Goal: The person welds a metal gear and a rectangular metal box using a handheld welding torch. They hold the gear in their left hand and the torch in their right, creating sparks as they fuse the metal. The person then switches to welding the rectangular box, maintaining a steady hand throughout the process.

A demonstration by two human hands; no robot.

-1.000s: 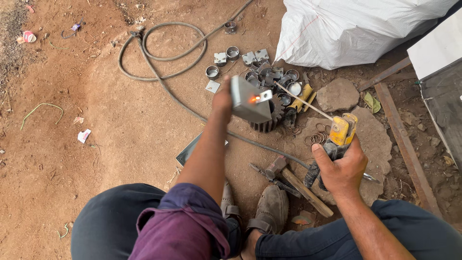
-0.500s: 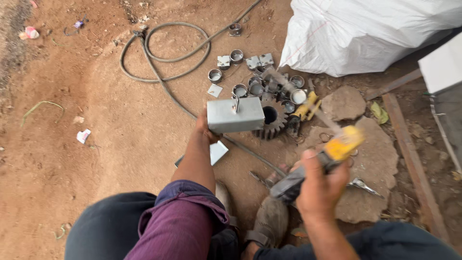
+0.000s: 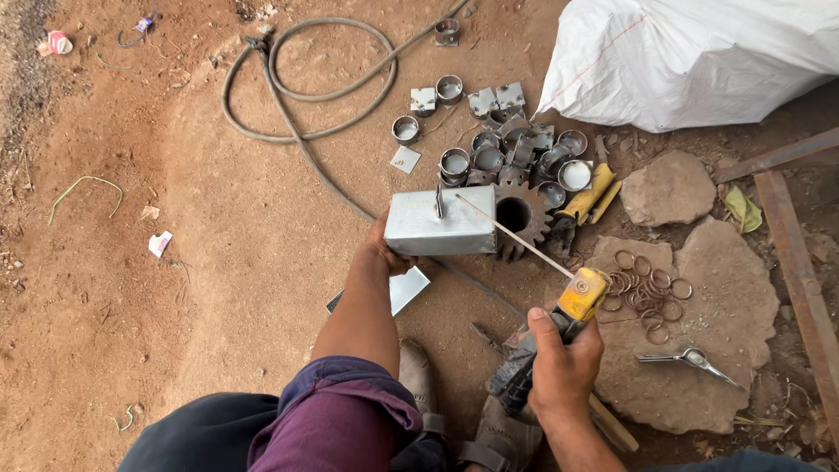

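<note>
My left hand (image 3: 382, 251) grips the near left edge of a grey metal box (image 3: 440, 222) and holds it flat over the dirt, beside a dark toothed gear (image 3: 519, 218). My right hand (image 3: 560, 361) is closed around a welding electrode holder (image 3: 554, 333) with a yellow head. A thin welding rod (image 3: 517, 237) runs from the holder up and left, its tip touching the box's top right edge. A small metal piece (image 3: 440, 201) stands on the box top.
Several short metal rings and square plates (image 3: 499, 149) lie behind the gear. A grey cable (image 3: 298, 92) loops at the back. A white sack (image 3: 699, 57) sits top right. Flat stones (image 3: 699, 323) carry small wire rings and pliers (image 3: 690, 360).
The box has been lowered and turned flat beside the gear. My right hand swung the holder left, bringing the rod tip onto the box.
</note>
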